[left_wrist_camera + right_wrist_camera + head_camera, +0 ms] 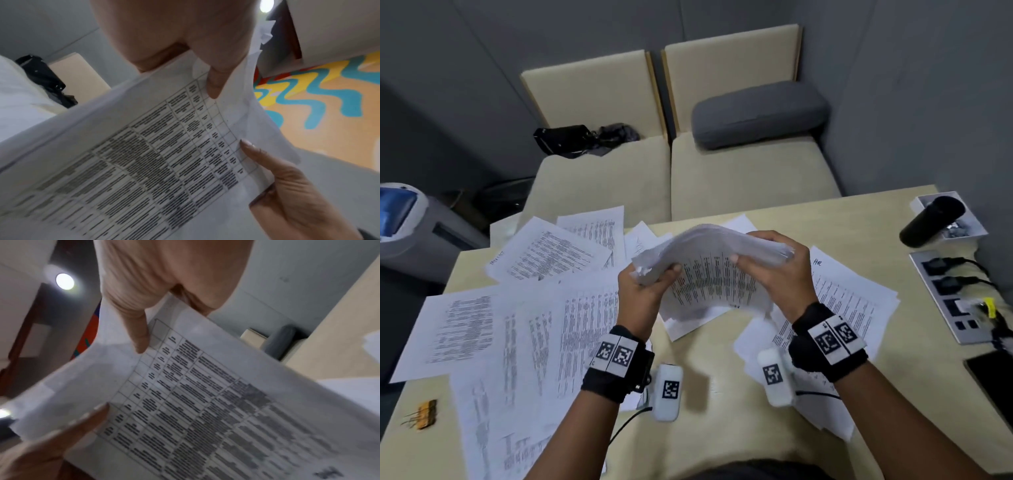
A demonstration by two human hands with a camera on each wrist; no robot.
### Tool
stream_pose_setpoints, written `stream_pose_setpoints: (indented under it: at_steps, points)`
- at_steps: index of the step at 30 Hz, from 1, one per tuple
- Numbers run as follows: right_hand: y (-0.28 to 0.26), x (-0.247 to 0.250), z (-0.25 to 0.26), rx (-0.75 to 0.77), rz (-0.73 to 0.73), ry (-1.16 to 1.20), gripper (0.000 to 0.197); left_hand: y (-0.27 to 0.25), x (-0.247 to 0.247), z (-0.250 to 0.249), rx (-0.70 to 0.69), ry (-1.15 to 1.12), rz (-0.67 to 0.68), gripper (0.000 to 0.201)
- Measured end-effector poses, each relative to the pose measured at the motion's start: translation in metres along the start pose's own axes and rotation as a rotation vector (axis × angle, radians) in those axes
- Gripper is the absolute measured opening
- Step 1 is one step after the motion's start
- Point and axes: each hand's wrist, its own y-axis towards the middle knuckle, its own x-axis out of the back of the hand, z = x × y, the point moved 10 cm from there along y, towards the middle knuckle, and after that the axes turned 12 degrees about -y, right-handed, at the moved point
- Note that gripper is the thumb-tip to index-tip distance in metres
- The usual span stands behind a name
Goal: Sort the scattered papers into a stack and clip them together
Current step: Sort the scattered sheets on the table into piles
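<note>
A thick sheaf of printed papers (715,267) is held up above the table, bowed upward in the middle. My left hand (645,287) grips its left end and my right hand (774,263) grips its right end, thumbs on the near printed face. The left wrist view shows the sheaf (144,154) with my left thumb across its printed table, and the right wrist view shows the same sheaf (205,402). Loose printed sheets (524,322) lie scattered over the left of the table, more sheets (856,308) at the right. A small pile of orange binder clips (426,413) sits at the front left corner.
The beige table (709,394) carries a black cylinder (931,221) on a white box, a grey power strip (948,294) with plugs, and a dark phone (993,380) along its right edge. Behind stand a beige sofa (688,178) with a grey cushion and a black bag.
</note>
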Motion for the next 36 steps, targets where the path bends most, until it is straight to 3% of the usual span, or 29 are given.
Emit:
stream_pose_setpoints:
  at_steps: [2,5,7,10,13,14,16,19,22,27,30,33,36]
  points:
    - [-0.002,-0.009,-0.033,-0.180,0.050,0.049,0.032,0.005,0.006,0.032,0.140,0.030,-0.008,0.032]
    - [-0.003,-0.022,-0.089,-0.356,0.156,-0.164,0.028,0.008,0.004,0.079,0.309,0.178,0.099,0.037]
    - [0.002,-0.019,-0.114,-0.402,0.149,-0.243,0.027,0.012,-0.005,0.088,0.275,0.327,0.176,0.031]
    - [0.005,0.007,-0.141,-0.417,0.123,-0.268,0.029,0.028,-0.006,0.080,0.176,0.513,0.140,0.013]
    - [-0.016,0.084,-0.192,-0.570,-0.132,-0.374,0.029,0.044,0.009,0.084,0.177,0.724,0.133,0.024]
    - [-0.032,0.117,-0.210,-0.670,-0.242,-0.473,0.033,0.049,0.019,0.093,0.208,0.799,0.147,0.023]
    - [-0.073,0.172,-0.235,-0.878,-0.388,-0.750,0.060,0.055,0.038,0.115,0.298,0.924,0.188,0.019]
    - [-0.112,0.198,-0.249,-1.034,-0.375,-1.015,0.104,0.050,0.057,0.153,0.441,1.067,0.273,0.021]
    - [-0.114,0.188,-0.238,-0.996,-0.406,-1.012,0.116,0.034,0.066,0.185,0.564,1.104,0.303,0.026]
    - [-0.104,0.166,-0.237,-1.024,-0.472,-0.717,0.117,0.015,0.072,0.215,0.659,1.030,0.220,0.029]
    - [-0.099,0.162,-0.235,-1.008,-0.455,-0.612,0.086,0.013,0.079,0.225,0.689,0.995,0.224,0.036]
    - [-0.074,0.160,-0.216,-0.812,-0.376,-0.426,0.046,0.015,0.090,0.225,0.711,0.961,0.229,0.040]
    - [-0.043,0.151,-0.169,-0.600,-0.200,-0.126,0.043,0.021,0.109,0.235,0.719,0.908,0.219,0.046]
